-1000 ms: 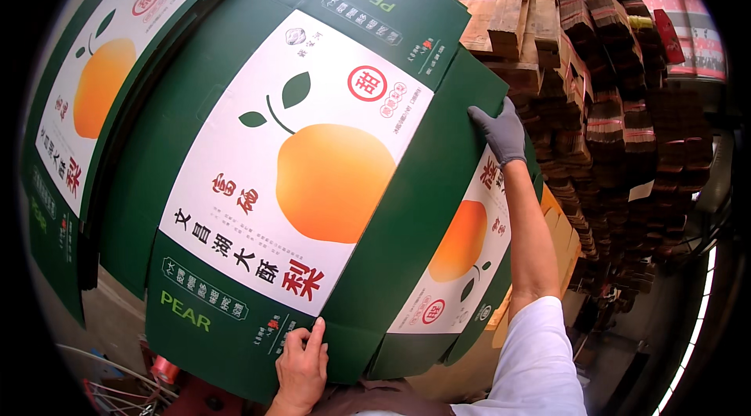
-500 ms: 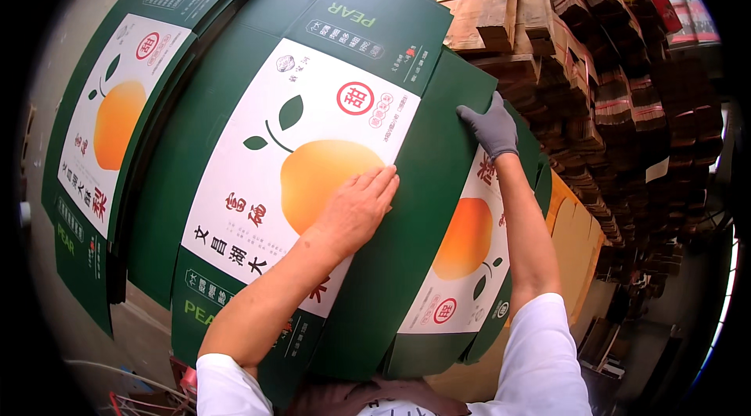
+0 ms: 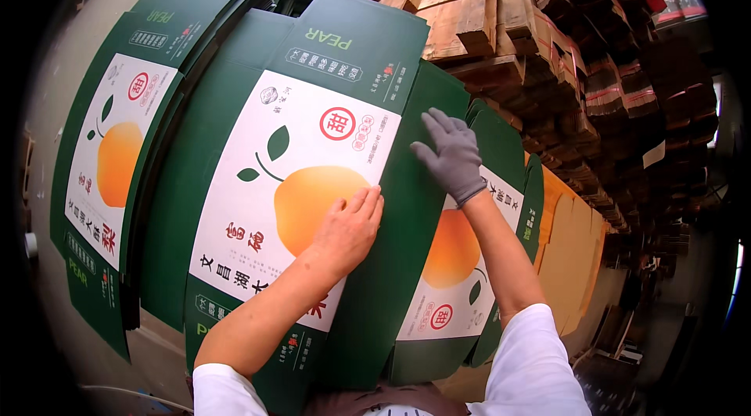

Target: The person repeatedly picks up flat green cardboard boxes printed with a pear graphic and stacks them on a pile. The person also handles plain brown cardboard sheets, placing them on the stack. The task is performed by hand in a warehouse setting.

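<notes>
Bare left hand (image 3: 348,228), grey knit glove on right hand (image 3: 452,156), short white sleeves.

Packing warehouse, stacked flat fruit cartons (image 3: 149,134), wooden pallets (image 3: 469,9)

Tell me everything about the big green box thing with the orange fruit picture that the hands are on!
The flattened carton is dark green corrugated cardboard, unfolded, lying flat on top of other green cartons. It has a white panel showing a large orange-yellow fruit with a stem and two green leaves, plus a round red stamp and small print. Creased flaps run along its ends. The bare left hand presses flat on the fruit picture; the grey-gloved right hand rests flat on the green side panel.
</notes>
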The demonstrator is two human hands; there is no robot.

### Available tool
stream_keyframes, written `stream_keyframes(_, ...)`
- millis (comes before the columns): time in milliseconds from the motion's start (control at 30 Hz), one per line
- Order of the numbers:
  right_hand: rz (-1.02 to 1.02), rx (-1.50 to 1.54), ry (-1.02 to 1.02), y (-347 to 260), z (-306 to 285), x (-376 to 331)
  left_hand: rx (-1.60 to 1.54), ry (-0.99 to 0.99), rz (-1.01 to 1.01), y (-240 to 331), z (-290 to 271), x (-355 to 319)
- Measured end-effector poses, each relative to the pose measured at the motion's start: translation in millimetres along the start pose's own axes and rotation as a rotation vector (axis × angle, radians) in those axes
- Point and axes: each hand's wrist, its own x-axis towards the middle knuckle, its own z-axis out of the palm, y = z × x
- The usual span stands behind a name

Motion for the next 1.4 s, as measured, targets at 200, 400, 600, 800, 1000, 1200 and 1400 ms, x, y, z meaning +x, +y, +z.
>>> stream_keyframes(200, -0.087, 0.053, -0.045, -29.0, 22.4, -7.1, -0.027, 0.037, 0.036, 0.6, 3.5, -3.5)
stream_keyframes(400, -0.095, 0.005, -0.153, -41.7, 20.0, 5.6, -0.087, 0.054, -0.038, 0.4, 7.7, -7.8)
stream_keyframes(600, 0.132, 0.208, -0.249, -50.6, 33.2, -6.4, -0.501, 0.314, -0.434, -23.3, -25.5, -48.6)
stream_keyframes(800, -0.104, 0.032, -0.424, -164.3, 15.5, -76.2, -0.142, 0.304, -0.540, -62.3, 0.1, -139.6)
stream_keyframes(1000, -0.174, 0.034, -0.317, -138.4, 34.5, -26.9, -0.050, 0.211, -0.528, -57.9, 0.9, -145.7)
stream_keyframes(1200, -0.040, -0.022, -0.188, -75.0, 63.1, 57.8, -0.080, 0.163, -0.537, -58.1, 3.1, -144.7)
stream_keyframes(1400, 0.100, -0.122, -0.044, -29.8, 84.2, 111.4, -0.092, 0.202, -0.539, -60.2, 6.7, -139.2)
